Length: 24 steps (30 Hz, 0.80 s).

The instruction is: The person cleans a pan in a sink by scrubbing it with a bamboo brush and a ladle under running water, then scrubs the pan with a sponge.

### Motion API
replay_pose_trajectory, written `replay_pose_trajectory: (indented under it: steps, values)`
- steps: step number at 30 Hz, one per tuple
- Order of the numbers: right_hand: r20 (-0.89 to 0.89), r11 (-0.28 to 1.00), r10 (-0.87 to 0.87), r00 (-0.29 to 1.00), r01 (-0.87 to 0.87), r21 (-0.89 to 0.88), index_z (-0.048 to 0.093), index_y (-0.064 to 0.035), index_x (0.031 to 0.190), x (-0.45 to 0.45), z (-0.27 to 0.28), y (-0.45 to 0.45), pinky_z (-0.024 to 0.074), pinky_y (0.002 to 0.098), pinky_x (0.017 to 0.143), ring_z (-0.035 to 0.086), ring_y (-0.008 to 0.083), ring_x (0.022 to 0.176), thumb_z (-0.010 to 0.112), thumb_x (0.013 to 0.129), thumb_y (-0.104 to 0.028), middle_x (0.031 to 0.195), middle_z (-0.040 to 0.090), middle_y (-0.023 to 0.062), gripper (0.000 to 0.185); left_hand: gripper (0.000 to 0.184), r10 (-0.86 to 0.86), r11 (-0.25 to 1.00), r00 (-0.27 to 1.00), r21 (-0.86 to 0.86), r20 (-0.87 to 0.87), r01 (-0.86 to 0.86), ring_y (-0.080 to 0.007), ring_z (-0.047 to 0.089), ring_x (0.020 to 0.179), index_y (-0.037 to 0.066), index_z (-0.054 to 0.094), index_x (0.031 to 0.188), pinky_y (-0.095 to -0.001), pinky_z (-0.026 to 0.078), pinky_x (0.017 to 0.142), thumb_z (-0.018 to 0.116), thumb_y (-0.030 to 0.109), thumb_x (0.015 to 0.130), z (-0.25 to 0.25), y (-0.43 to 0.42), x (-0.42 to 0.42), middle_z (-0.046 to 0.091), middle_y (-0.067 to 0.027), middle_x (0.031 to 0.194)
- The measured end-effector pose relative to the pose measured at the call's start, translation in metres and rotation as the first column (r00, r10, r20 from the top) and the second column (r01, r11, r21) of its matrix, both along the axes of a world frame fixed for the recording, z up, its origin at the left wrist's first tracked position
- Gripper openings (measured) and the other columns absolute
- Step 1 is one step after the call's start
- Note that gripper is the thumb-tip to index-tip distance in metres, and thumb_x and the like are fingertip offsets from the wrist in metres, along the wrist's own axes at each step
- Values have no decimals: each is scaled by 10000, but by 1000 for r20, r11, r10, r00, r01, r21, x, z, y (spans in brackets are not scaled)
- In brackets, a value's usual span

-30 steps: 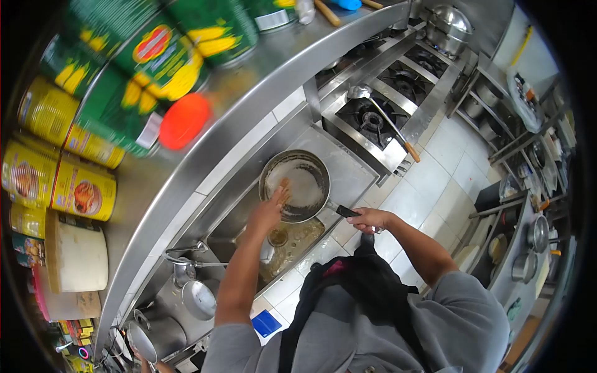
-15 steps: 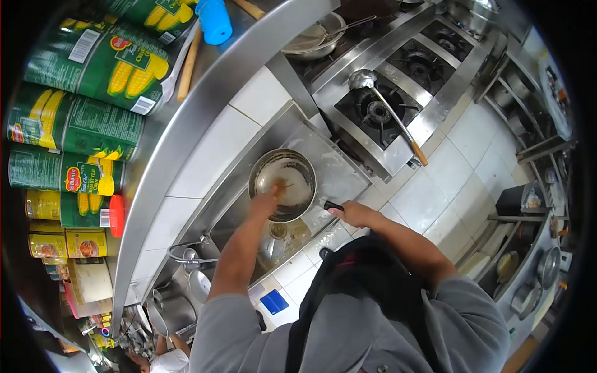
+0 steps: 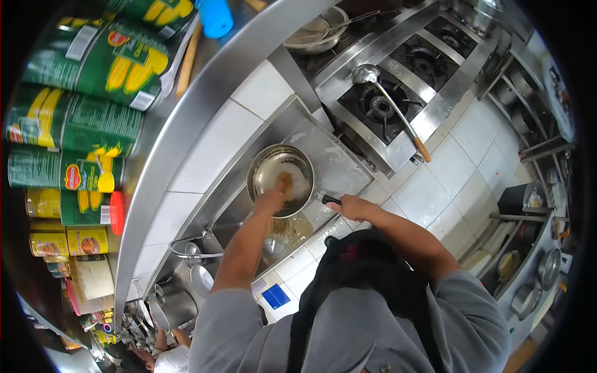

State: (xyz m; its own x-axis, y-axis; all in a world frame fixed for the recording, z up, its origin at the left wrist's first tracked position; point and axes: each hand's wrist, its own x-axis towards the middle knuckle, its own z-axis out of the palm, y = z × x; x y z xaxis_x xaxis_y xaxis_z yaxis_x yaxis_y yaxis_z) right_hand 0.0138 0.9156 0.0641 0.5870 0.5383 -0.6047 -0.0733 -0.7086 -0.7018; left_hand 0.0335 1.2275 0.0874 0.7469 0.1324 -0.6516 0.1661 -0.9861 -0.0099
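A round metal pan (image 3: 260, 166) with a black handle (image 3: 330, 199) is held over the sink and its steel drainboard. My right hand (image 3: 353, 207) is wrapped around the handle's end. My left hand (image 3: 271, 201) reaches over the near rim, its fingers down inside the pan and pointing at the bottom. An orange-brown patch shows at those fingertips; whether it is a scrubber or a reflection I cannot make out. Pale, cloudy streaks mark the pan's inner surface. Below the pan, water and bits lie around the drain (image 3: 280, 225) of the sink (image 3: 305, 245).
A faucet (image 3: 196, 246) stands left of the sink. Beyond the drainboard (image 3: 323, 152) is a gas stove (image 3: 398, 149) with a ladle (image 3: 403, 115) across it. Large corn cans (image 3: 93, 127) line the shelf at left. Another person (image 3: 171, 357) works at lower left.
My left hand has shifted slightly right and down inside the pan. The pan has moved a little up and left, with my right hand still on its handle.
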Motion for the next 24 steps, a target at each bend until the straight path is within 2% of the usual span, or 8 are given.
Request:
replay_pose_trajectory:
  steps: [3, 5, 7, 8, 12, 17, 21, 24]
  values:
    - [-8, 1000, -24, 1000, 24, -8, 656, 88, 1016, 3, 8, 4, 546, 417, 499, 661, 311, 556, 412, 955, -719, 785, 672, 221, 845, 551, -164, 986, 985, -28, -51, 163, -420, 635, 1115, 219, 389, 1524, -523, 491, 973, 458, 321, 987, -24, 16, 4, 642, -237, 1244]
    - [3, 1000, -29, 1000, 29, -8, 661, 67, 1044, -4, -4, 8, 554, 417, 508, 677, 314, 598, 420, 955, -715, 822, 679, 223, 823, 487, -293, 952, 953, -74, 74, 298, -423, 645, 1078, 145, 468, 1439, -538, 504, 920, 474, 313, 982, -31, 7, -9, 659, -234, 1202]
    - [36, 999, -7, 999, 5, 54, 653, 67, 1099, -7, -18, 7, 561, 417, 520, 686, 319, 625, 417, 959, -711, 850, 683, 231, 825, 446, -132, 988, 988, -72, 81, 138, -422, 657, 1052, 114, 497, 1383, -544, 510, 883, 483, 309, 982, -46, 15, -11, 663, -253, 1175]
    - [-9, 999, -33, 999, 33, 6, 663, 76, 1065, -4, 2, 9, 566, 428, 570, 699, 334, 662, 421, 959, -707, 851, 689, 240, 826, 455, 28, 997, 999, -79, 16, -26, -431, 659, 1034, 138, 484, 1404, -555, 508, 880, 485, 306, 982, -7, 12, -2, 669, -254, 1155]
    - [18, 997, -50, 999, 51, -57, 675, 73, 1022, -1, 7, 8, 564, 428, 568, 701, 340, 671, 424, 956, -709, 815, 687, 228, 823, 483, -228, 965, 971, -114, 72, 235, -421, 663, 1042, 228, 440, 1468, -537, 518, 891, 467, 314, 993, -43, 26, -26, 669, -241, 1168]
    - [-8, 996, -59, 998, 58, -65, 650, 78, 1057, -7, 11, 11, 554, 413, 533, 684, 306, 633, 422, 945, -728, 818, 678, 214, 845, 528, -129, 984, 987, -115, 93, 139, -430, 643, 1096, 260, 386, 1521, -514, 490, 975, 446, 331, 1001, -52, 49, -36, 647, -266, 1209]
    - [-12, 998, -7, 1000, 6, -56, 623, 73, 1119, -3, 8, 11, 554, 408, 527, 682, 323, 664, 392, 950, -737, 874, 675, 215, 859, 523, -265, 944, 948, -152, 177, 292, -427, 655, 1076, 242, 403, 1511, -507, 523, 935, 446, 327, 997, -38, 42, -27, 670, -245, 1182]
    - [-37, 995, -25, 999, 21, -96, 608, 88, 1140, -3, 15, 13, 548, 408, 517, 672, 322, 654, 384, 949, -742, 887, 668, 223, 881, 494, -12, 999, 990, -29, 140, 16, -413, 667, 1051, 248, 442, 1481, -503, 527, 914, 465, 311, 992, -8, 55, -13, 674, -236, 1177]
